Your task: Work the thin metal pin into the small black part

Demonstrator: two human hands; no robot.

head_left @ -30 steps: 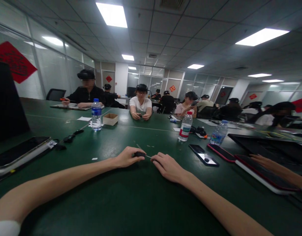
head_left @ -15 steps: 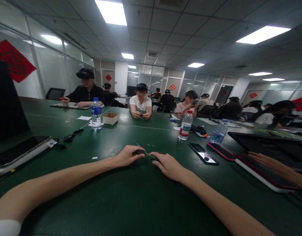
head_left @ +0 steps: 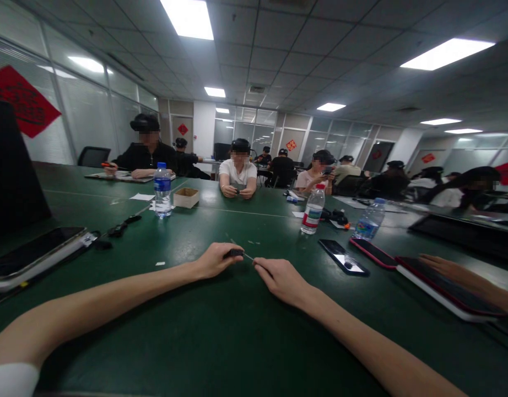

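My left hand (head_left: 215, 260) rests on the green table (head_left: 221, 331) with its fingers closed round a small black part (head_left: 234, 253). A thin pale strip (head_left: 248, 257) sticks out of that part toward the right. My right hand (head_left: 281, 280) lies just to the right, its fingertips pinched on the strip's far end. Both forearms stretch out from the bottom corners and lie on the table.
Two phones (head_left: 342, 257) lie right of my hands, beside a red-edged tablet (head_left: 444, 295) under another person's hand (head_left: 444, 267). Water bottles (head_left: 313, 209) stand ahead. A cardboard box (head_left: 186, 197) sits further back. A tablet (head_left: 34, 253) lies at left. Several people sit around the table.
My hands have stayed together on the small part and strip, shifting only slightly. The view has tilted a little.
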